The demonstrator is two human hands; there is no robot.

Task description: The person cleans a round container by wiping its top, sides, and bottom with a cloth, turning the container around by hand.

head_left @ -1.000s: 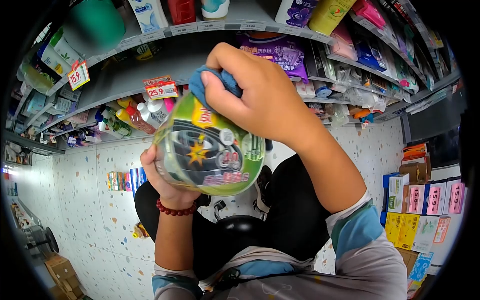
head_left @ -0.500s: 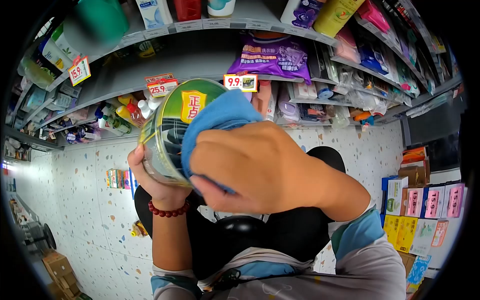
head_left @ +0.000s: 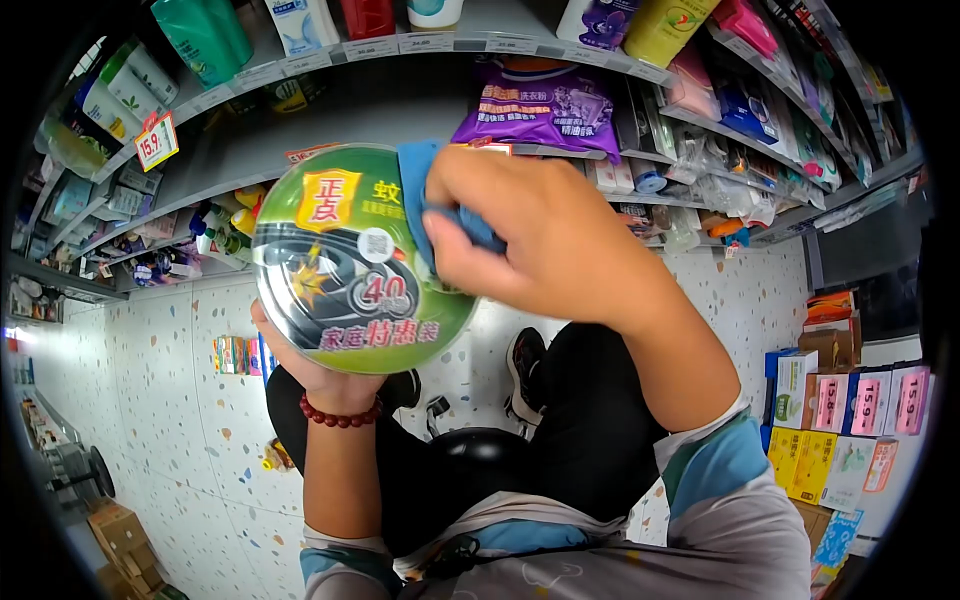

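Note:
A round tub of mosquito coils [head_left: 345,275] with a green, black and yellow printed lid is in front of me, its lid facing my view. My left hand [head_left: 325,375] supports it from below and behind; most of those fingers are hidden by the tub. A red bead bracelet [head_left: 340,416] circles that wrist. Bunched in my right hand [head_left: 545,235] is a blue cloth [head_left: 418,165], pressed against the right edge of the lid.
Behind the tub, a grey shelf [head_left: 370,105] carries a purple bag of washing powder [head_left: 540,108]. Bottles, including a green one [head_left: 205,40], line the shelf above. Boxes with pink price tags [head_left: 868,403] stand at right. Small boxes [head_left: 240,355] sit on the speckled floor at left.
The tub has tilted so its lid now faces me. My right hand with the cloth has moved up and right, from across the lid to its right edge.

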